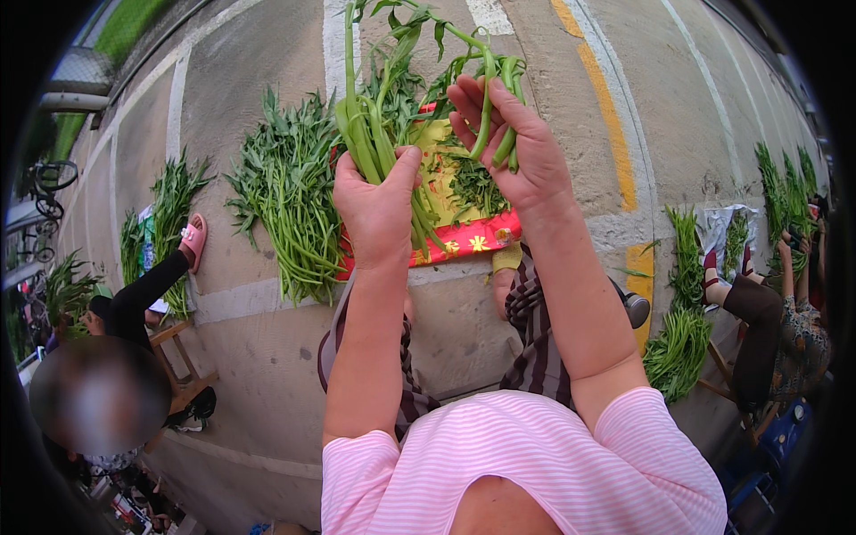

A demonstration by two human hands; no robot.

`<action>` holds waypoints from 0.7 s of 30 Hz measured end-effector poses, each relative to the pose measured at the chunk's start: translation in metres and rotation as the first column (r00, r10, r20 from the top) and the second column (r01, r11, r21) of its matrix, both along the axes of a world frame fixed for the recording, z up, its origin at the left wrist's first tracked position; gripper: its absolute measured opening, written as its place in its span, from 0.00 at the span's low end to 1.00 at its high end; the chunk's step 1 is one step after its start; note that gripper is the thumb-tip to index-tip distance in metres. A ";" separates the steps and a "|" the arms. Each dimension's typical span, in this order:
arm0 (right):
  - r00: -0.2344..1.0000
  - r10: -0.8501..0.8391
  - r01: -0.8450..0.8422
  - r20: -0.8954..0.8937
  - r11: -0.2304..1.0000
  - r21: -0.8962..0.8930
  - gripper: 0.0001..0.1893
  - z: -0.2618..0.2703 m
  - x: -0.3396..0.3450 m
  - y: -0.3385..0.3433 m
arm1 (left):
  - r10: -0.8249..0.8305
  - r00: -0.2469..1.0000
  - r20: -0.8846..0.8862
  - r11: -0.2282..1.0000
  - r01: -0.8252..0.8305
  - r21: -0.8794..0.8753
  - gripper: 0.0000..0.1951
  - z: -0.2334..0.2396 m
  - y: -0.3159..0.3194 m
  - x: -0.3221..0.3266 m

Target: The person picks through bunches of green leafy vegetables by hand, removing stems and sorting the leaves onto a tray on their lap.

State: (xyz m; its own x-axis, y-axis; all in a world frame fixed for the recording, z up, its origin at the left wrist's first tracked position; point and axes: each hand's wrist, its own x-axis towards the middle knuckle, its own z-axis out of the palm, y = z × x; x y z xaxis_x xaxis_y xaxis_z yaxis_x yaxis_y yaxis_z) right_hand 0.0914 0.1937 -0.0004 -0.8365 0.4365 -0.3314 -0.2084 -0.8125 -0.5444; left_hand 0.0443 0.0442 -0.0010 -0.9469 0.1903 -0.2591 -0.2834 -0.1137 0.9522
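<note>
My left hand (378,194) is closed around the lower stems of a bunch of water spinach (361,134), thumb across the front. The stalks stand up from the fist, and their leafy tops lean away from me. In my right hand (518,144), palm up and fingers partly curled, a few thick green stems (488,93) rest between thumb and fingers. Below both hands a red and yellow printed sheet (461,244) lies on the pavement, with trimmed leaves (476,184) on it. Left of it is a large pile of water spinach (287,200).
A person in a pink sandal (194,242) sits at left by a wooden stool (180,364) and more greens (172,221). Another person's legs (752,314) are at right, near bundled greens (679,351). My shoes stand close to the sheet. Painted lines (612,127) cross the concrete.
</note>
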 end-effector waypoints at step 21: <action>0.962 -0.259 0.202 0.084 0.886 0.416 0.07 0.014 0.016 0.018 | -0.253 0.960 0.117 0.967 0.253 0.017 0.14 -0.016 0.030 0.026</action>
